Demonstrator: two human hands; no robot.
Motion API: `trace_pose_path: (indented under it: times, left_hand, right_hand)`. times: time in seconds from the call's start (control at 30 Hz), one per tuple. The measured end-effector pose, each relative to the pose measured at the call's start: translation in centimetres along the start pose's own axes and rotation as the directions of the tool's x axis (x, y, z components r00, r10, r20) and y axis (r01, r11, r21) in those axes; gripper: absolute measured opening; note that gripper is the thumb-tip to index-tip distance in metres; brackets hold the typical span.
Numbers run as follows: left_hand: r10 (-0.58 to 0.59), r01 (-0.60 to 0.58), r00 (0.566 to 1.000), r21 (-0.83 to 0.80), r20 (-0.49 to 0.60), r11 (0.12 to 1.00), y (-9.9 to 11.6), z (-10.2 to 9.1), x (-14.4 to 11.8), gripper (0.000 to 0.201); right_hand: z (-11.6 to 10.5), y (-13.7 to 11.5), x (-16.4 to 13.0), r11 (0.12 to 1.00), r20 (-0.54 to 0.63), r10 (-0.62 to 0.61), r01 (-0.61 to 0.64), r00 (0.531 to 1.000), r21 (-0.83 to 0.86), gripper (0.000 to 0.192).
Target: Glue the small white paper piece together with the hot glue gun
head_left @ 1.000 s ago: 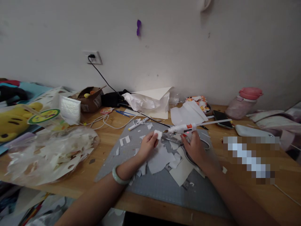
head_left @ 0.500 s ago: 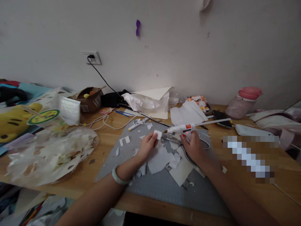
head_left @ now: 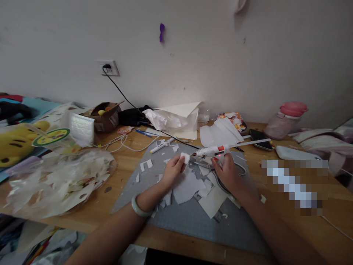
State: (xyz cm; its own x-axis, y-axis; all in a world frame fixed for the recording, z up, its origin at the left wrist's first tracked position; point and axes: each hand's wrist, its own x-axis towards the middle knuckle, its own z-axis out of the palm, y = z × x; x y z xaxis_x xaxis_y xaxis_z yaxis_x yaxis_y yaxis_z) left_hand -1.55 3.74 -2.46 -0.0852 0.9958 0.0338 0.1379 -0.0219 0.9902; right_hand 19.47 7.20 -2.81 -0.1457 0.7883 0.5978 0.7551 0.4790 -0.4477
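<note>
My left hand pinches a small white piece, whose material I cannot make out. Wrapped round the handle of a white glue gun is my right hand. The gun's nozzle points left, right beside the white piece; whether they touch is unclear. A long glue stick sticks out of the gun's back. Beneath the gun lies a pair of scissors, partly hidden by my right hand. Torn white paper scraps lie on the grey cutting mat under both hands.
On the left are a clear plastic bag of scraps, a lidded cup and a cardboard box. A white utility knife rests at the mat's far edge. A pink-lidded bottle and a phone stand and lie at right.
</note>
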Motion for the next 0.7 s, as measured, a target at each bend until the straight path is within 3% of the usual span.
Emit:
trace_pose_path:
  times: [0.7]
  left_hand:
    - [0.046, -0.043, 0.997, -0.051, 0.059, 0.998, 0.27, -0.03, -0.28, 0.048]
  right_hand:
    - [0.49, 0.43, -0.16, 1.000, -0.049, 0.014, -0.013, 0.999, 0.013, 0.031]
